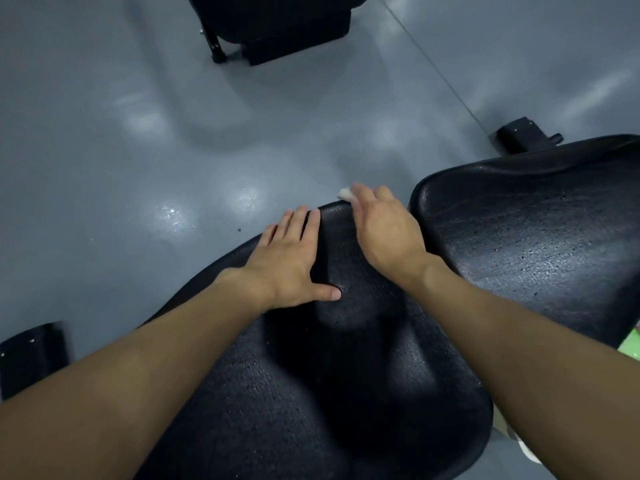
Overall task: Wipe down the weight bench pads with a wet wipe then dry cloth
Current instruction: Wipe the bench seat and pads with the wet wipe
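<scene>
- Black textured vinyl seat pad (346,393): fills the lower centre of the view, with both your forearms reaching across it.
- Second black textured vinyl pad (536,237): just beside the seat pad on the right, with a narrow gap between them.
- Left grip (291,265): lies flat on the seat pad's far left part with fingers straight and thumb spread, holding nothing.
- Right grip (384,230): its fingers bend over the seat pad's far edge and clasp the wipe.
- Small white crumpled wet wipe (345,193): sits at the seat pad's far rim and pokes out past your right fingertips; your hand hides most of it.
- Glossy grey floor (138,133): shows beyond and to the left of the pads.
- Black metal foot plate (31,358): on the floor at the left edge.
- Black metal bracket (519,133): on the floor behind the second pad.
- Black padded equipment base (277,29): at the top edge, well apart from the pads.
- Green item (630,344): cut off at the right edge, so you cannot tell what it is.
</scene>
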Tool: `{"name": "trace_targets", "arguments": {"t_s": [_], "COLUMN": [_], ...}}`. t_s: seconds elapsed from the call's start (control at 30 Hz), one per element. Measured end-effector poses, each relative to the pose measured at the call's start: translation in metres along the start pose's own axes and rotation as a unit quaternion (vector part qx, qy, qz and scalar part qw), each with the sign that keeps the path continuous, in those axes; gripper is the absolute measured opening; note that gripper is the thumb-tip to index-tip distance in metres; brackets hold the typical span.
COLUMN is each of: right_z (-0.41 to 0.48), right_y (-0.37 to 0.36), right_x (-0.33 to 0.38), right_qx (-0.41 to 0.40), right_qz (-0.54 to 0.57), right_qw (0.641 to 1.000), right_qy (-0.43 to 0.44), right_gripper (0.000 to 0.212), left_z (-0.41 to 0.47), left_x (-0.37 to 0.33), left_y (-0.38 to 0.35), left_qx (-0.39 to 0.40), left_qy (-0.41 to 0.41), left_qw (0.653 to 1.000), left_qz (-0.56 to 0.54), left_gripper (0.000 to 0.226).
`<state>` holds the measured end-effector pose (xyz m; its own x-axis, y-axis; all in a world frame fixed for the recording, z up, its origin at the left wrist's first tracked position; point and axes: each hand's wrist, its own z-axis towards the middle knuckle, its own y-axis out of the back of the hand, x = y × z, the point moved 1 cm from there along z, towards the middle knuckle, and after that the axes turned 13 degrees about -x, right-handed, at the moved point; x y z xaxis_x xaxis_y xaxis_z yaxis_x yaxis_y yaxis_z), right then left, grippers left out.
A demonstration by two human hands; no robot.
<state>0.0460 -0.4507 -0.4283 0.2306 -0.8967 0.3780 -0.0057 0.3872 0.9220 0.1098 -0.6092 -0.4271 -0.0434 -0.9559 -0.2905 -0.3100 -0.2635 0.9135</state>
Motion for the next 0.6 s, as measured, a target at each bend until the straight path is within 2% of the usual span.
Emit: {"name": "trace_targets", "arguments": {"t_s": [0.13,0.23,0.3,0.43,0.53,0.6], "right_z": [-0.042,-0.034,-0.022,-0.025,-0.065,-0.097], "right_y": [0.018,0.024,0.016,0.007,0.025,0.035], "right_x": [-0.009,-0.003,0.003,-0.003,-0.023,-0.032], "right_qx": [-0.022,-0.009,-0.009,-0.004,-0.045,-0.026], "right_qz": [-0.024,-0.049,-0.066,-0.131,-0.049,-0.024], "right_qw": [0.998,0.996,0.996,0.991,0.997,0.998], "right_qy": [-0.059,-0.070,-0.056,-0.008,-0.038,-0.057], "right_gripper": [0.049,0.039,0.034,0.054,0.045,0.054], "left_z": [-0.014,-0.013,-0.010,-0.010,-0.011,-0.012], "left_x": [-0.009,-0.014,-0.016,-0.019,-0.023,-0.026], "left_y": [-0.008,-0.012,-0.012,-0.012,-0.008,-0.005], "left_qx": [0.003,0.012,0.013,0.007,0.010,0.024], "left_qy": [0.009,0.027,0.037,0.045,0.058,0.065], "left_qw": [1.000,0.999,0.999,0.999,0.998,0.997], "left_qz": [0.003,0.017,0.020,0.026,0.029,0.022], "left_gripper": [0.134,0.142,0.143,0.142,0.142,0.140]}}
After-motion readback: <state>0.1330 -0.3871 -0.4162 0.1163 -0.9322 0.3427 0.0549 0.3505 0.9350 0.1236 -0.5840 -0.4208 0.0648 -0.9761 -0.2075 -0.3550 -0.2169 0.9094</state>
